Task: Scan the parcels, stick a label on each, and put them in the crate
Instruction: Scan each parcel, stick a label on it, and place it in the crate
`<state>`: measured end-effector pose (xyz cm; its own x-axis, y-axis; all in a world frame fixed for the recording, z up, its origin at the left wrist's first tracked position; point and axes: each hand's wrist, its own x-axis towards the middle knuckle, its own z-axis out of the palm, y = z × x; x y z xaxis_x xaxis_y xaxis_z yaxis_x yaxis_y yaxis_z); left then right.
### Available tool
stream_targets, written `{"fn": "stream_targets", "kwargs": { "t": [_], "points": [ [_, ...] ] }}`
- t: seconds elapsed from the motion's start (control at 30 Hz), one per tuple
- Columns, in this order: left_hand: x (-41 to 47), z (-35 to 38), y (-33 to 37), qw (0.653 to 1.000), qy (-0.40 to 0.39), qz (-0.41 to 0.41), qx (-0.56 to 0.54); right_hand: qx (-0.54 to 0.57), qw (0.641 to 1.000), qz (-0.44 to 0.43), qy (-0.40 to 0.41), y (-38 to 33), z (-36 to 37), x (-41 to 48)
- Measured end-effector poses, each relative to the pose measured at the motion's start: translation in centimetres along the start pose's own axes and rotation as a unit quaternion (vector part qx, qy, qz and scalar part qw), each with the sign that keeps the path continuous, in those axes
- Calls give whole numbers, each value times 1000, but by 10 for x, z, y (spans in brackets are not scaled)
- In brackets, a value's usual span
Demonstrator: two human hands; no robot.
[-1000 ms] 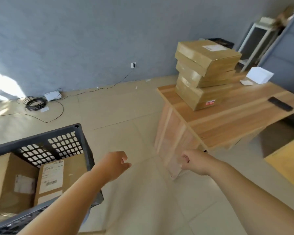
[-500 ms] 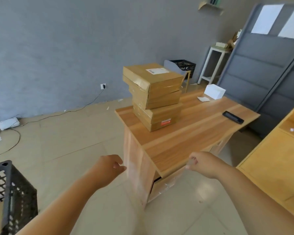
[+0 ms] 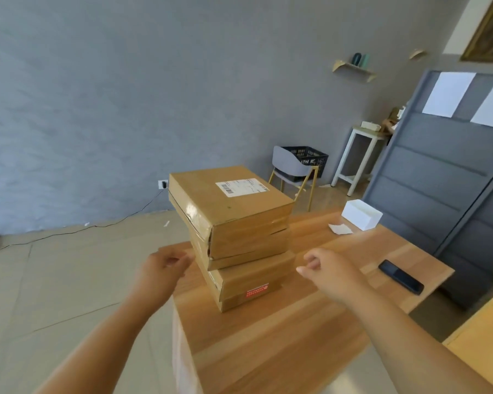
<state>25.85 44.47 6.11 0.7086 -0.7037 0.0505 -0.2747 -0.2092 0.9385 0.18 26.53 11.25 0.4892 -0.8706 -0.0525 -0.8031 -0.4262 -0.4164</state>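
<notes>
On the table, near its left end, a stack of flat cardboard parcels stands between the hands. The left hand and right hand hover just beside it, fingers loosely curled, holding nothing. The top parcel looks stiff and fairly light, and its tape looks slick. It is best gripped by its opposite side edges.

Bare left hand, bare right hand; both forearms bare all the way to the view's bottom edge.
</notes>
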Motion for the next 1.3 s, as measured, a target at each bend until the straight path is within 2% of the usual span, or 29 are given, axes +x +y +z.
{"fn": "stream_targets", "kwargs": {
  "t": [0.1, 0.23, 0.4, 0.5, 0.6, 0.7, 0.8, 0.9, 1.13, 1.3],
  "points": [
    [36, 14, 19, 996, 49, -43, -53, 36, 998, 24, 41, 4, -7, 46],
    [69, 33, 33, 992, 37, -111, -47, 97, 993, 32, 58, 7, -9, 103],
    [80, 53, 40, 984, 35, -159, -78, 164, 986, 30, 6, 4, -6, 160],
    [80, 61, 43, 977, 90, -147, -129, 176, 983, -29, -50, 6, -3, 181],
    [71, 72, 54, 971, 143, -118, -151, 235, 960, -117, -95, 15, -5, 194],
    [57, 86, 71, 969, 180, -85, -146, 313, 931, -151, -113, 33, -15, 202],
    [39, 111, 95, 975, 169, -46, -135, 394, 902, -150, -88, 57, -30, 207],
    [27, 149, 119, 980, 166, -11, -107, 429, 891, -138, -48, 92, -47, 208],
    [31, 265, 142, 993, 75, 42, -85, 455, 888, -59, 31, 220, -68, 207],
    [47, 345, 129, 999, -22, 11, -48, 436, 897, 43, 62, 311, -55, 201]
  ]
}}
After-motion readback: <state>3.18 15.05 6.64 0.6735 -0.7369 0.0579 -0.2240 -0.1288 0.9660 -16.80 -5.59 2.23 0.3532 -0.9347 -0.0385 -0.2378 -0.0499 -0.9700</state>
